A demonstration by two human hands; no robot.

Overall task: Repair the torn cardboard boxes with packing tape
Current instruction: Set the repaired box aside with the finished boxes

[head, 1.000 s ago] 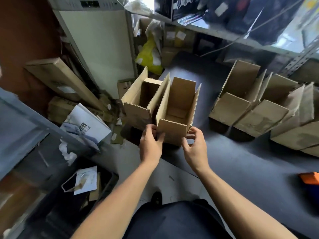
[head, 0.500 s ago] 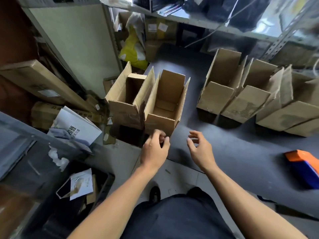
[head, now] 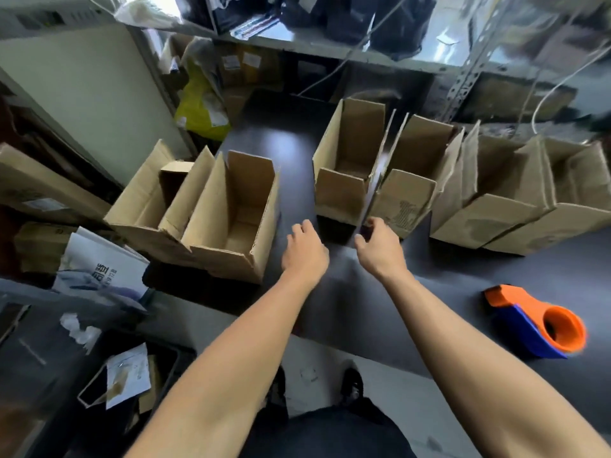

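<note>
My right hand (head: 380, 247) reaches toward the near corner of the third box (head: 344, 190), its fingers curled close to the front flap where that box meets the fourth box (head: 408, 193); motion blur hides whether the fingertips actually touch the cardboard, so I cannot tell if it grips anything. My left hand (head: 305, 251) hangs just beside it over the bare dark worktop (head: 330, 292), fingers loosely bent and holding nothing, in the gap between the second box (head: 231, 226) and the third.

The second box stands open-topped to the left of my left hand, pressed against the first box (head: 145, 206), whose inner flap is folded down. To the right, past the fourth box, two more open boxes (head: 515, 200) sit in a row, all with flaps up.

The tape gun (head: 535, 320), orange and blue, lies on its side on the worktop well to the right of my right forearm, apart from every box.

A white booklet (head: 99, 262) lies at the worktop's left edge below the first box. A yellow bag (head: 198, 107) sits farther back under the metal shelf (head: 330, 44).
</note>
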